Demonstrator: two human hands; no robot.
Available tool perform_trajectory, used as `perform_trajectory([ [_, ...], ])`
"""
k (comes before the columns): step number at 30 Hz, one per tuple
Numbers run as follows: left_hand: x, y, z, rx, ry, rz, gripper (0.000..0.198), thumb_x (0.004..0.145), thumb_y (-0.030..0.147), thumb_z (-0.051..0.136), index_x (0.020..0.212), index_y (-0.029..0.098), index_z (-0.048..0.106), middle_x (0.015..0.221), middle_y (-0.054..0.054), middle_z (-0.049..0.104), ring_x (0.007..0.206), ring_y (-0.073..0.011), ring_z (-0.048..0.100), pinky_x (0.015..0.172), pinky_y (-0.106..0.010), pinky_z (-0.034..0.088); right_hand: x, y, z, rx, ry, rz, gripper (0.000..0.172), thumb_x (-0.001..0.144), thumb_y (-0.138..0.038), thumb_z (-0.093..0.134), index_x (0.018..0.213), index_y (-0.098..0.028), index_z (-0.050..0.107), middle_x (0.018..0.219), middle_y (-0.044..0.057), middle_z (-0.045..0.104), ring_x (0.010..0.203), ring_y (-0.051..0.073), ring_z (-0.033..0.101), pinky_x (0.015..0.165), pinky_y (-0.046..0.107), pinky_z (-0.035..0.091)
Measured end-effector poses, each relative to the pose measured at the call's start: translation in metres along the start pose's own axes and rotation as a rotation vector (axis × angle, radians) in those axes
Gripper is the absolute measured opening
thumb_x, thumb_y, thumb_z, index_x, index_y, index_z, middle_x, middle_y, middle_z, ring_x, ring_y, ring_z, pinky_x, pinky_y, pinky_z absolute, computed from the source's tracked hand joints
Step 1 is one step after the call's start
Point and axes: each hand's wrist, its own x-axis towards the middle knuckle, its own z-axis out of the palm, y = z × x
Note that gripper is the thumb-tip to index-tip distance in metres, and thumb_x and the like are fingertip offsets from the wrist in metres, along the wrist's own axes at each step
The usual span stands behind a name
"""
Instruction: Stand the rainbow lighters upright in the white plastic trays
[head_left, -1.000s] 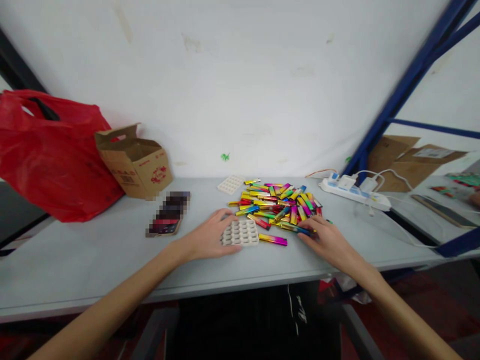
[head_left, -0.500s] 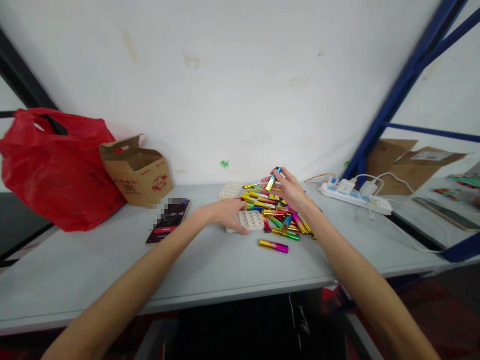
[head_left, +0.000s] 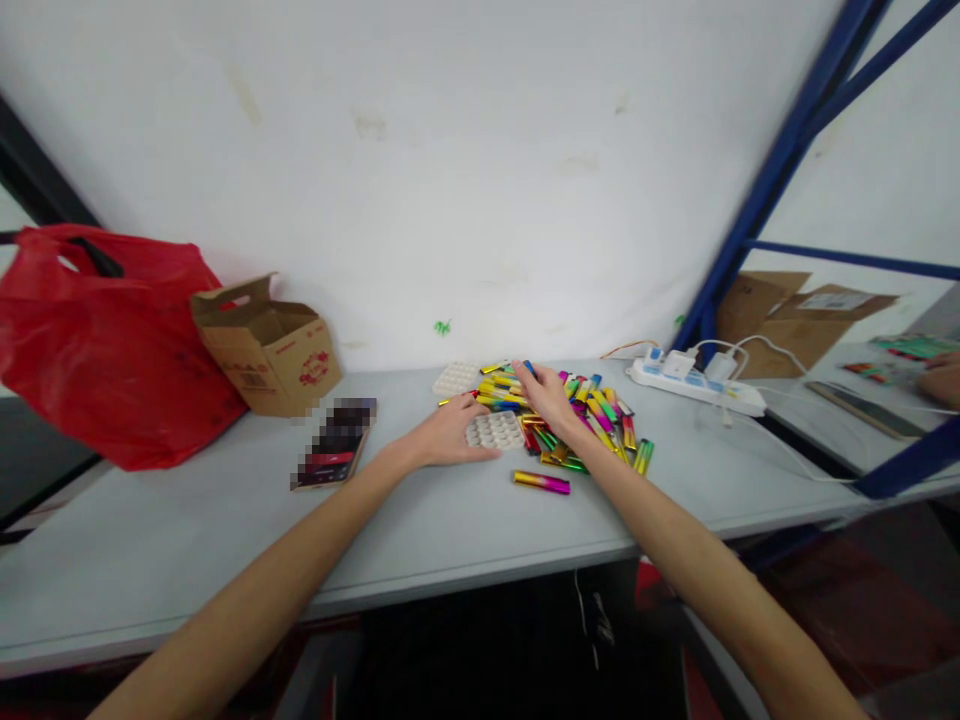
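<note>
My left hand [head_left: 448, 432] lies on the grey table [head_left: 187, 530], fingers curled against the left edge of a white tray with round cells [head_left: 496, 431]. Just behind the tray, my right hand [head_left: 550, 396] is closed on a gold tube with a blue tip [head_left: 528, 367]. A pile of shiny multicoloured tubes [head_left: 604, 415] spreads out under and to the right of that hand. One gold and pink tube [head_left: 541, 482] lies alone in front of the tray. A second white tray [head_left: 454, 378] sits further back near the wall.
A phone [head_left: 335, 455] lies left of my left hand. Behind it are a cardboard box [head_left: 266, 345] and a red plastic bag [head_left: 105, 340]. A white power strip [head_left: 694, 385] with cables lies right, by a blue rack [head_left: 750, 220]. Another person's hand [head_left: 941, 380] shows far right.
My right hand picked a tube from the pile's near edge, raised it, then brought it down just behind the tray. My left hand stayed at the tray.
</note>
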Motion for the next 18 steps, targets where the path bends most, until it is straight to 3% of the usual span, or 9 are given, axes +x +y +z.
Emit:
perform_trajectory([
  [6, -0.002, -0.003, -0.002, -0.048, -0.008, 0.03, 0.077, 0.071, 0.067, 0.078, 0.129, 0.019, 0.065, 0.136, -0.015, 0.059, 0.131, -0.0336, 0.052, 0.115, -0.048, 0.038, 0.0, 0.007, 0.002, -0.076, 0.091, -0.036, 0.044, 0.087, -0.056, 0.048, 0.059, -0.021, 0.044, 0.056, -0.004, 0.039, 0.058, 0.013, 0.038, 0.055, 0.026, 0.028],
  [10, -0.015, -0.004, -0.006, -0.056, -0.013, 0.007, 0.084, 0.071, 0.064, 0.079, 0.139, 0.02, 0.057, 0.144, -0.016, 0.055, 0.136, -0.0332, 0.048, 0.118, -0.049, 0.035, 0.0, 0.009, 0.001, -0.12, 0.104, -0.055, 0.038, 0.087, -0.048, 0.046, 0.06, -0.021, 0.044, 0.058, -0.004, 0.039, 0.06, 0.014, 0.039, 0.056, 0.027, 0.027],
  [14, -0.029, -0.006, -0.012, -0.031, 0.004, -0.034, 0.091, 0.072, 0.064, 0.078, 0.146, 0.021, 0.048, 0.148, -0.016, 0.051, 0.138, -0.0331, 0.046, 0.118, -0.046, 0.034, -0.003, 0.002, -0.001, -0.165, 0.087, -0.097, 0.044, 0.092, -0.054, 0.045, 0.063, -0.021, 0.044, 0.059, -0.004, 0.041, 0.062, 0.014, 0.041, 0.059, 0.027, 0.029],
  [18, -0.034, -0.012, -0.022, -0.006, -0.014, -0.14, 0.09, 0.067, 0.068, 0.077, 0.138, 0.017, 0.055, 0.138, -0.016, 0.056, 0.129, -0.0333, 0.052, 0.113, -0.044, 0.039, -0.008, -0.006, -0.003, -0.21, 0.027, -0.188, 0.044, 0.097, -0.059, 0.044, 0.075, -0.021, 0.05, 0.067, -0.003, 0.051, 0.066, 0.015, 0.048, 0.063, 0.026, 0.035],
])
